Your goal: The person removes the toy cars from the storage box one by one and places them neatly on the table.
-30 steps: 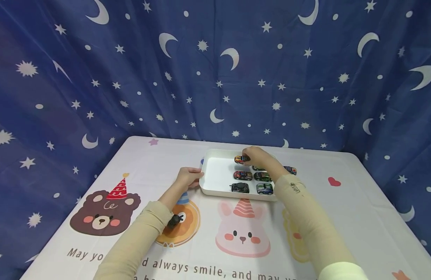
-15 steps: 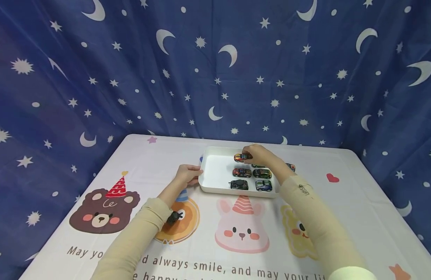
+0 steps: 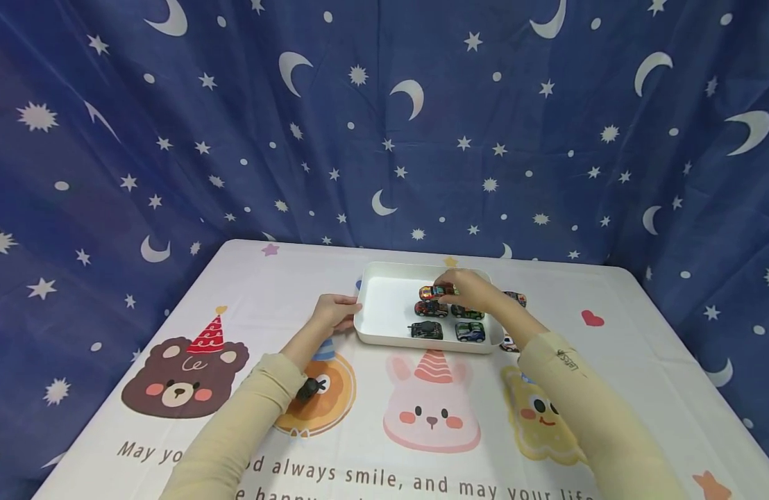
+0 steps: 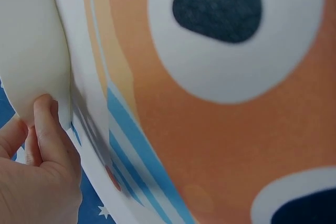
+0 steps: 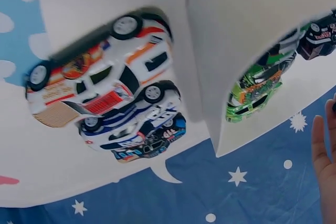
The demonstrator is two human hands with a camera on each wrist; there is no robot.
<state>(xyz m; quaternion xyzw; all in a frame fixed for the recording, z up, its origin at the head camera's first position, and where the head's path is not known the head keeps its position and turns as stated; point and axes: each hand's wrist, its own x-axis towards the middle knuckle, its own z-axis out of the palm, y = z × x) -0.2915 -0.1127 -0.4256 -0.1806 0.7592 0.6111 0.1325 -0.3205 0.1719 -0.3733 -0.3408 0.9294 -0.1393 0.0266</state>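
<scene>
My left hand (image 3: 331, 311) grips the left end of a shallow white tray (image 3: 384, 305), its thumb and fingers pinching the wall (image 4: 31, 66) in the left wrist view. Over the tray's back half, my right hand (image 3: 468, 289) pinches a red and yellow toy car (image 3: 429, 292), which overlaps a dark red toy car (image 3: 431, 310) in the head view. A green and black car (image 3: 468, 313), a black car (image 3: 425, 330) and a blue and white car (image 3: 470, 332) sit in the tray. A bright green car (image 5: 255, 95) inside it shows in the right wrist view.
Right of the tray, on the printed tablecloth, stand a white and orange car (image 5: 105, 72), a white and blue car (image 5: 139, 124) and a dark blue car (image 5: 152, 142). A small black object (image 3: 308, 389) lies beside my left forearm. A starry blue curtain (image 3: 384, 139) hangs behind.
My right hand has moved the red and yellow car from near the tray's back wall toward me and slightly right. My left hand keeps its grip on the tray.
</scene>
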